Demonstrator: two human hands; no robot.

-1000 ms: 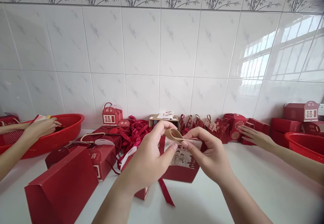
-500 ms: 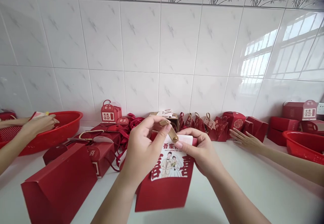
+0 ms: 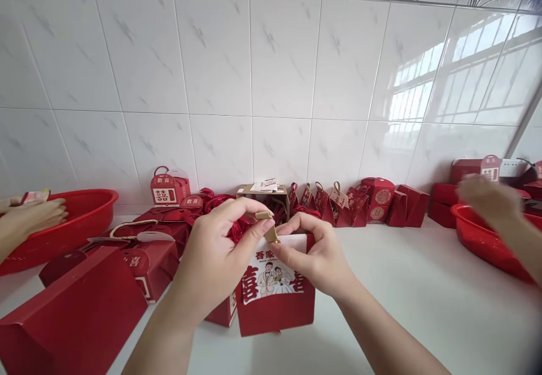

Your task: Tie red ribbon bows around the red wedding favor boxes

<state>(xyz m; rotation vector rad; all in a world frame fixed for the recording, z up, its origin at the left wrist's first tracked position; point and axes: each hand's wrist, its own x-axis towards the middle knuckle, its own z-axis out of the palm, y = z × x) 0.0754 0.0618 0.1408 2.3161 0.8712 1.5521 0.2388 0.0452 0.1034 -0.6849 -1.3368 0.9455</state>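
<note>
In front of me hangs a red gift bag (image 3: 277, 314) with a white printed label (image 3: 254, 293) showing a bride and groom. A gold-coloured strap (image 3: 271, 234) with a small round metal stud rises from its top. My left hand (image 3: 212, 259) pinches the strap's folded upper end between thumb and forefinger. With its thumb near the stud, my right hand (image 3: 322, 253) grips the top edge of the bag. Its fingers behind the bag are hidden. A red box with a white panel (image 3: 224, 312) stands partly behind the bag.
Red boxes (image 3: 76, 307) crowd the left side. Small red bags (image 3: 324, 205) line the wall beside a brown carton (image 3: 249, 190). Red plastic baskets stand at left (image 3: 97, 200) and right (image 3: 470, 228), with other people's hands (image 3: 44, 217) at them.
The gold strap is now bent more sharply in my fingers, and the bag hangs straighter. The co-worker's hand at right has lifted from the table to the basket. My view has turned right.
</note>
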